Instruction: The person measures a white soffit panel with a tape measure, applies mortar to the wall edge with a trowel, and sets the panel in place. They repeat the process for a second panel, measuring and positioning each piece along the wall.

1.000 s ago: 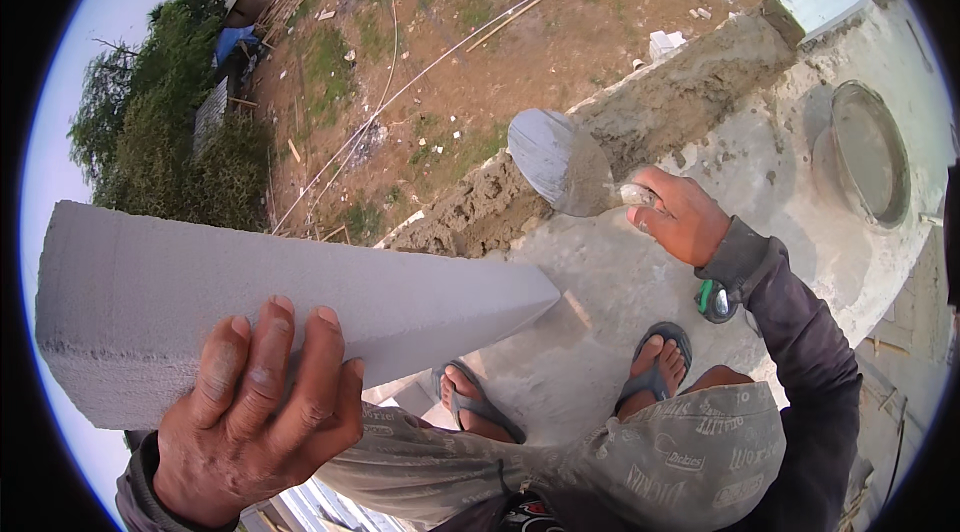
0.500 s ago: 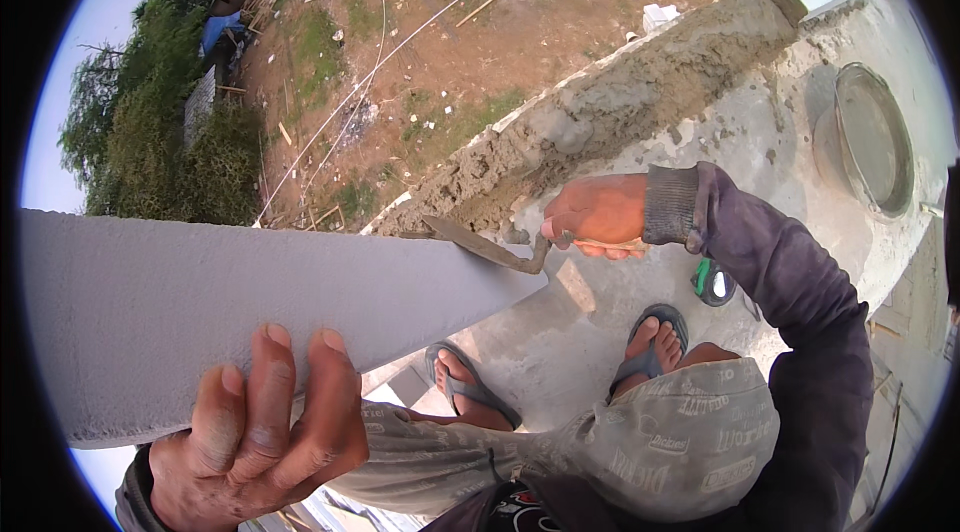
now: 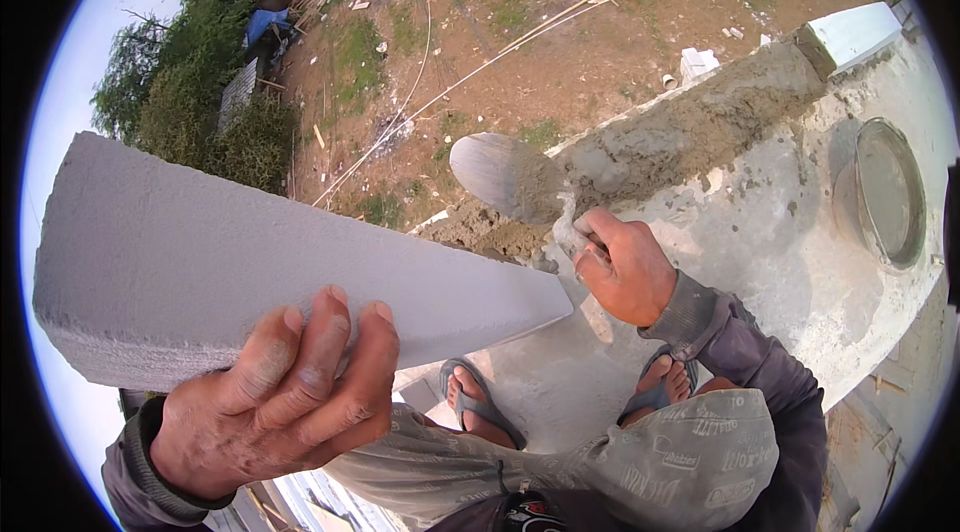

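My left hand (image 3: pixel 285 397) grips a long, pale grey lightweight concrete block (image 3: pixel 220 252) along its near side, fingers bent over its edge and the thumb hidden. The block is tilted, one end reaching toward the middle of the view. My right hand (image 3: pixel 630 272) is closed round the handle of a trowel (image 3: pixel 500 174), whose rounded, mortar-smeared blade points left above the block's far edge. Beyond the block, a thick bed of wet mortar (image 3: pixel 690 137) runs along the ledge toward the upper right; the trowel's blade overlaps its near end.
A bucket (image 3: pixel 885 194) of grey mix stands at the right on the concrete slab (image 3: pixel 740 222). A white block (image 3: pixel 853 35) sits at the mortar's far end. Past the ledge, bare ground (image 3: pixel 530 32) lies lower, crossed by a line. My sandaled feet (image 3: pixel 480 407) are on the slab.
The trowel has turned from edge-on at the block's end to blade-up, farther out over the mortar. My right wrist has rotated and moved lower right. The block's left end has tilted up.
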A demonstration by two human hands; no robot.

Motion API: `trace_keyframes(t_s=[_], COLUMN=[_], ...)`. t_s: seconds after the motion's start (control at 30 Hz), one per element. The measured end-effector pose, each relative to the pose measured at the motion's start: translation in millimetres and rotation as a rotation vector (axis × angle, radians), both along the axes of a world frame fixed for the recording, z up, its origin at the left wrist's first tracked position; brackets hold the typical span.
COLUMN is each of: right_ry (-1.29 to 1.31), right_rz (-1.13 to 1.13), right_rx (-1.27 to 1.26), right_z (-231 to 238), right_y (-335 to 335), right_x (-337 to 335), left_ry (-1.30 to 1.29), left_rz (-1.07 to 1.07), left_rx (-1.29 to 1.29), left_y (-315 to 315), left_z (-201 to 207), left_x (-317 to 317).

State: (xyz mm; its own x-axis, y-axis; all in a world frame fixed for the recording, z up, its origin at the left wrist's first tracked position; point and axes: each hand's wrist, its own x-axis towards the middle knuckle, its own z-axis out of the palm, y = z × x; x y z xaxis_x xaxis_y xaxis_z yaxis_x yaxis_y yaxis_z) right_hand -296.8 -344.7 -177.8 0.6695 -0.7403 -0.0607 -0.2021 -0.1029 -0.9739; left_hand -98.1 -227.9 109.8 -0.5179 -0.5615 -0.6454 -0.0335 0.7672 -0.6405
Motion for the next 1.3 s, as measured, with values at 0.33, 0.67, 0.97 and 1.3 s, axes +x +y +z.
trace_keyframes(t_s=[0.33,0.67,0.97,1.3], right_ry=[0.114,0.173,0.273,0.307], right_rz=[0.481,0.253,0.035,0.27], right_rx=[-0.406,-0.446,-0.062,-0.211], right_z=[141.0,116.2,-80.5,-131.4], right_y=[-29.9,-23.5,31.1,43.1], right_x=[26.1,-104.4,-110.2,-38.8], left_ry=[0.155,0.06,0.065,0.062], left_rz=[0.068,0.111,-0.048,-0.147], left_rx=[0.039,-0.007,-0.064,-0.121], left_y=[-29.8,1.4,43.2,56.5], left_z=[3.4,-4.6,-7.5,-8.5], left_x=[-16.3,-4.7,29.8,46.3])
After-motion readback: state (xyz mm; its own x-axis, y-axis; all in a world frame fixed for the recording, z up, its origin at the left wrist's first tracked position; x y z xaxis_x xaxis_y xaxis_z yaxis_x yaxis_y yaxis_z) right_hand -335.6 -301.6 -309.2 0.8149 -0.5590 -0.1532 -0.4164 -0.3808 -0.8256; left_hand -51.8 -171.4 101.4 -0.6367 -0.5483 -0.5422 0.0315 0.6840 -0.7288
